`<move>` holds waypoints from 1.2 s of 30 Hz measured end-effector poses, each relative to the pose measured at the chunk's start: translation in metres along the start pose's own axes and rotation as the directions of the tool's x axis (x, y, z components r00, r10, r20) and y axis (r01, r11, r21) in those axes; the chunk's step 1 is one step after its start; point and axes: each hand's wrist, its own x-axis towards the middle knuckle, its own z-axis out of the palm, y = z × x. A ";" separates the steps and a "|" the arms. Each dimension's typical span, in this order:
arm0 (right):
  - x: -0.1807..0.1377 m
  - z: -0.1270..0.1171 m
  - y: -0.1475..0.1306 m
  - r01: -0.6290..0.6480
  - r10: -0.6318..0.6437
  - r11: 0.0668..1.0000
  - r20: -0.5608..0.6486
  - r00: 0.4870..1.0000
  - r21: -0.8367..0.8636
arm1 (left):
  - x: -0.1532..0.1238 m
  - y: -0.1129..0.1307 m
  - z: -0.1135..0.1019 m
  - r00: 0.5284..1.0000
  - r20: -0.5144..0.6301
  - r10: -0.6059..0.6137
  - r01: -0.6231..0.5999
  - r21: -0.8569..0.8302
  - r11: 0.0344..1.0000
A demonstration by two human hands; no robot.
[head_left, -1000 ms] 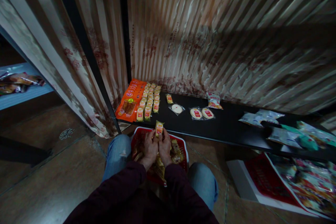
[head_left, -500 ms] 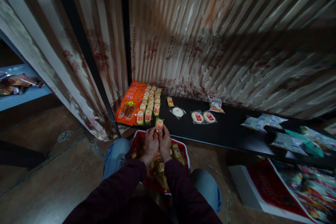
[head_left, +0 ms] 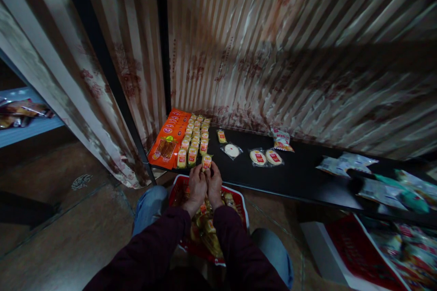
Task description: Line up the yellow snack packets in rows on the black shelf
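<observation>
Currently gripping one small yellow packet (head_left: pixel 206 163) between the fingers of left hand (head_left: pixel 197 187) and right hand (head_left: pixel 214 186), both closed on it, at the front edge of the black shelf (head_left: pixel 290 177), near its left end; can't tell if touching the shelf. Got a red basket (head_left: pixel 176 188) of more packets below the wrists. Also see rows of matching packets (head_left: pixel 195 136) beside an orange bag (head_left: pixel 167 138) at the shelf's left edge, plus round white packs (head_left: pixel 258 158) farther right.
</observation>
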 end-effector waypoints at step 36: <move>0.048 0.018 0.006 0.049 -0.045 0.995 0.045 0.998 -0.092 | 0.017 -0.012 0.019 0.994 0.110 0.029 -0.015 -0.129 0.992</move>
